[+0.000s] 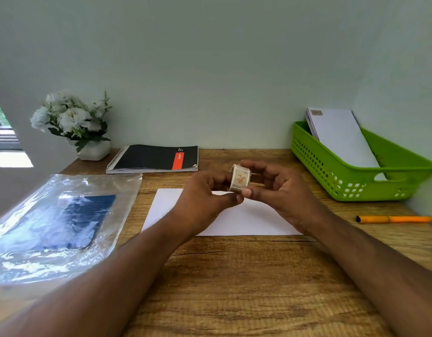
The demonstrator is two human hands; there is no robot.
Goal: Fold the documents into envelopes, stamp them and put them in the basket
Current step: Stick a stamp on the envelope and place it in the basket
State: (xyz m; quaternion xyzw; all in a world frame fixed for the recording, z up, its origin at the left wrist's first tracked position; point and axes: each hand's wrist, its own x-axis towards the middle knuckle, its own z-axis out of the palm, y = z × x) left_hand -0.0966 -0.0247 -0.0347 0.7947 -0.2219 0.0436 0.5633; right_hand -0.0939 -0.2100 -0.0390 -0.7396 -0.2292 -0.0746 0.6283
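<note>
Both forearms enter from the lower frame and meet at centre over a wooden desk. Left hand and right hand pinch a stamp roll between curled fingertips, above a white envelope lying flat. Green basket, upper right, holds stamped envelopes leaning upright. Orange pen lies at right; plastic sleeve at left.

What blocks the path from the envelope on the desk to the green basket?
Nothing visible. The envelope lies flat under both hands; bare desk runs from it to the basket. The orange pen lies to the side, nearer the camera, off that line.
</note>
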